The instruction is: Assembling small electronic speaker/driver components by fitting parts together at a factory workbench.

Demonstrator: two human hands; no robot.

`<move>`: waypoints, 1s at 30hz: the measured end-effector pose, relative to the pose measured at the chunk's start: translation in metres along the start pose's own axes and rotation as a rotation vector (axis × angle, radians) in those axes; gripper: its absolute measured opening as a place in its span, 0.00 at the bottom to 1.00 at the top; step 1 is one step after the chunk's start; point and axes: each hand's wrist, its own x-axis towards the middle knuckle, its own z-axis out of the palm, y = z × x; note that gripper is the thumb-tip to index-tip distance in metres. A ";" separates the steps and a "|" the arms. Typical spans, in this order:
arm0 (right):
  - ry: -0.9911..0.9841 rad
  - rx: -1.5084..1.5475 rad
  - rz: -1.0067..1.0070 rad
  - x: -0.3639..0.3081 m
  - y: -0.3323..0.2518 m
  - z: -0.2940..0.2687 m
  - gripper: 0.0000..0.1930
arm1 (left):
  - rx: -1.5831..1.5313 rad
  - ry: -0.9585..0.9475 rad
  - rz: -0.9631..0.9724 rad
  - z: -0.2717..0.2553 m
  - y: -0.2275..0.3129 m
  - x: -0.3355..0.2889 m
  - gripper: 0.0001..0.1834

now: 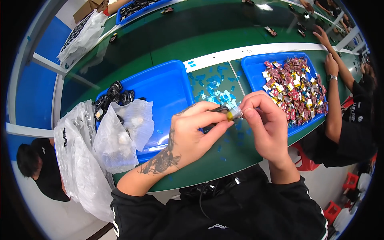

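Between finger and thumb, my left hand (196,126) holds a small black device (220,109) with a yellow and silvery end. My right hand (266,122) is closed in a pinch at that end, on a small silvery, clear-looking piece (237,113); whether it is still attached cannot be seen. Scraps of light blue film (220,97) lie scattered on the green table (188,176) just beyond my fingers. To the right, a blue tray (247,66) is heaped with small red, white and yellow flat parts (296,88).
At left, a blue tray (168,90) holds several black devices (115,92) and a translucent plastic bag (122,136). White plastic sheeting (76,156) hangs over the table's left edge. Past a white rail (216,57) runs a green surface with scattered devices. A co-worker's arm (334,104) reaches in at right.
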 end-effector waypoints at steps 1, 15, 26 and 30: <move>0.040 -0.036 -0.021 0.000 0.001 0.002 0.03 | -0.001 -0.003 -0.001 0.003 -0.001 -0.001 0.07; 0.147 0.016 -0.052 -0.004 0.007 0.014 0.16 | -0.641 -0.018 -0.378 0.006 -0.004 -0.004 0.15; 0.131 -0.143 -0.164 -0.003 0.007 0.015 0.17 | -0.716 -0.005 -0.372 0.006 -0.002 -0.004 0.20; 0.215 0.077 -0.108 -0.009 0.005 0.011 0.15 | -0.756 -0.026 -0.461 0.000 -0.003 0.001 0.19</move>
